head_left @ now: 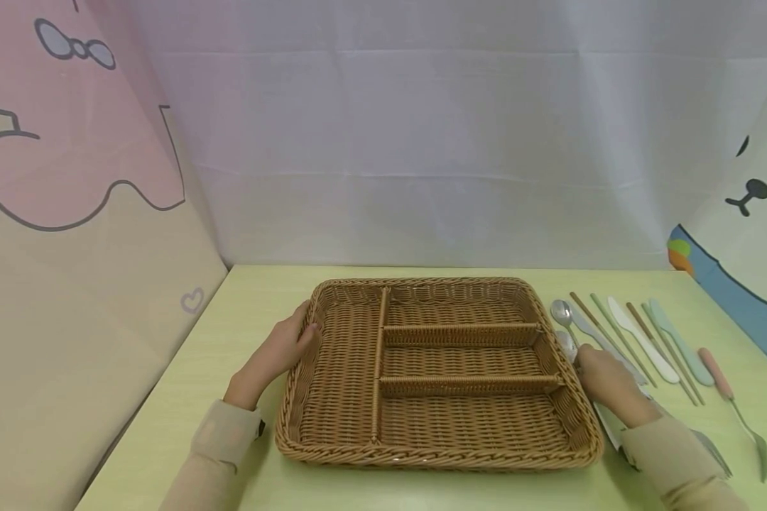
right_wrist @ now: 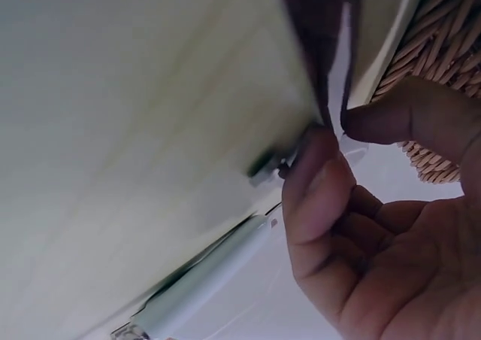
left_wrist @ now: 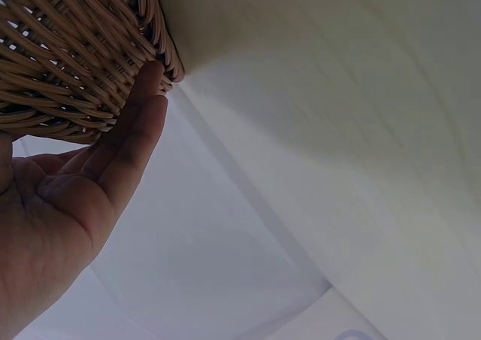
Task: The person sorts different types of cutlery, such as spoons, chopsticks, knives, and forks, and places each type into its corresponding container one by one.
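Observation:
A brown wicker basket point(head_left: 378, 397) with dividers stands in front of me. My left hand point(head_left: 287, 341) holds its left side, the thumb over the rim and the fingers along the outer wall, as the left wrist view shows. Beside the right wall, low over the table, is my right hand point(head_left: 607, 383). Between thumb and forefinger it pinches a long, flat, shiny piece of cutlery point(right_wrist: 342, 62); its kind I cannot tell, since the hand and sleeve cover much of it. Two spoon bowls, a farther spoon point(head_left: 561, 312) and a nearer spoon point(head_left: 567, 345), show just beyond this hand.
Right of the hand lie a silver knife point(head_left: 597, 335), a white knife point(head_left: 642, 339), a mint knife point(head_left: 680, 342) and several chopsticks point(head_left: 661, 351). A pink-handled fork point(head_left: 719, 376) lies farther right; fork tines point(head_left: 714, 454) show by the right sleeve. Cloth walls surround the table point(head_left: 262, 284).

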`<move>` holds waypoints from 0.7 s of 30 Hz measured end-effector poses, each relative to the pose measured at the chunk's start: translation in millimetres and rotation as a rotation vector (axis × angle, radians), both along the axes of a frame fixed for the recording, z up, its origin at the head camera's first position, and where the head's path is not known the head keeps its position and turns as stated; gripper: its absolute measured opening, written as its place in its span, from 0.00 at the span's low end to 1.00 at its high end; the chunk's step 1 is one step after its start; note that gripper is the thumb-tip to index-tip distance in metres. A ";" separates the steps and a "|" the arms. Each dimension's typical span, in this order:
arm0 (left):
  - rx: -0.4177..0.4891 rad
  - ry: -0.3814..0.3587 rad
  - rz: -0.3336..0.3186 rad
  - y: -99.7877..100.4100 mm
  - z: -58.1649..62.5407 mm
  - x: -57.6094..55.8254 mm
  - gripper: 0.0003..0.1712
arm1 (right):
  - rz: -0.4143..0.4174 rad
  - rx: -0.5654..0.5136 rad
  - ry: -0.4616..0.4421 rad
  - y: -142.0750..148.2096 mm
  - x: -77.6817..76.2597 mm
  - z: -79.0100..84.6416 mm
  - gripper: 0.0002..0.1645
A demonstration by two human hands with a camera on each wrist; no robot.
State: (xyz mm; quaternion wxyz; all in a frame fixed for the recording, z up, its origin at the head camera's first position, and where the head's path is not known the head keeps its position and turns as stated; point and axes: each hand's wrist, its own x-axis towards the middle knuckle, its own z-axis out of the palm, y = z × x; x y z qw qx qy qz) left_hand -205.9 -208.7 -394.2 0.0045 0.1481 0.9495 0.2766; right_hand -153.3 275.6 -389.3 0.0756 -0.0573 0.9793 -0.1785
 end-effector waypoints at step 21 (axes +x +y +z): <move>0.015 -0.019 -0.003 -2.2 -0.7 -0.2 0.33 | 0.008 0.062 0.184 -6.7 9.9 -7.5 0.13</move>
